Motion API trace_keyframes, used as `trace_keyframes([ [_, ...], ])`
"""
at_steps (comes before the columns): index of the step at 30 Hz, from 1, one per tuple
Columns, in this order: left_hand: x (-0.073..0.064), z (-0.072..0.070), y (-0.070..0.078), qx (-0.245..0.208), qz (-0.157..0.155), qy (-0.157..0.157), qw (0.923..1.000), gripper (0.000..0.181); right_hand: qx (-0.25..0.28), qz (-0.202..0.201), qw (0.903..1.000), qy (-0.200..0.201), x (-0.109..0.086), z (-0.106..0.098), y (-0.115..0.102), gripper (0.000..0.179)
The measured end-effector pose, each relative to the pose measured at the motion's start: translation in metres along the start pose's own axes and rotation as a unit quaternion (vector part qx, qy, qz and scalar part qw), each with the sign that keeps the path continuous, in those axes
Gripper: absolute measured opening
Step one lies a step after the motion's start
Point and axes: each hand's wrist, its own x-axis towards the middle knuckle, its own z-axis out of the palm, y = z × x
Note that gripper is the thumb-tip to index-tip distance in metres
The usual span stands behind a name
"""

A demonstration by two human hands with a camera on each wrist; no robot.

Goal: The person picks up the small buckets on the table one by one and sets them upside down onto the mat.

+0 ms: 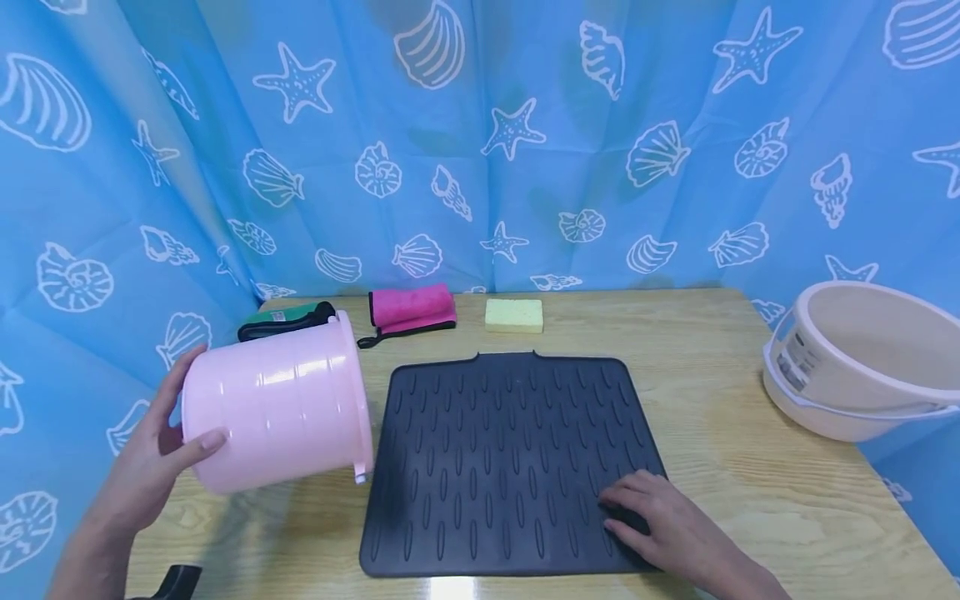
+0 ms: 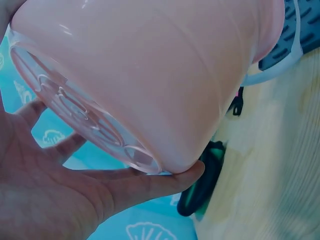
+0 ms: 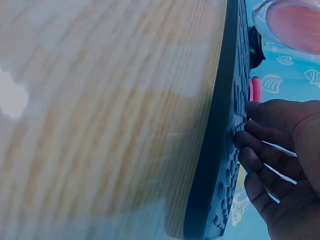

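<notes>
A pink bucket lies tipped on its side at the left, its mouth facing the mat. My left hand grips it by the base, the thumb along the near side and the fingers spread round the bottom. The ringed underside of the bucket and its pale handle show in the left wrist view. Loosely bent, my right hand is at the lower right of the black ribbed mat, fingertips at its surface. In the right wrist view nothing sits between the thumb and fingers of the right hand.
Along the back of the wooden table lie a green and black cloth, a pink cloth and a yellow sponge. A beige bucket stands at the right edge. A blue shell-print curtain hangs behind.
</notes>
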Motion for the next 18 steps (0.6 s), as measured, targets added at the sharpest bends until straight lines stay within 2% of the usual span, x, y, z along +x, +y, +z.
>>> trace_keyframes([
  [3, 0.002, -0.003, 0.000, 0.018, -0.001, -0.010, 0.9998, 0.089, 0.011, -0.004, 0.9999, 0.004, 0.000, 0.001, 0.000, 0.020],
  [10, 0.008, -0.003, 0.005, 0.101, -0.020, -0.024, 0.9944, 0.092, 0.022, -0.043, 0.9981, 0.038, -0.003, 0.007, 0.001, 0.022],
  [18, 0.016, 0.001, 0.013, 0.125, -0.030, -0.051, 0.9904, 0.092, 0.027, -0.052, 0.9975, 0.039, -0.004, 0.009, 0.004, 0.021],
])
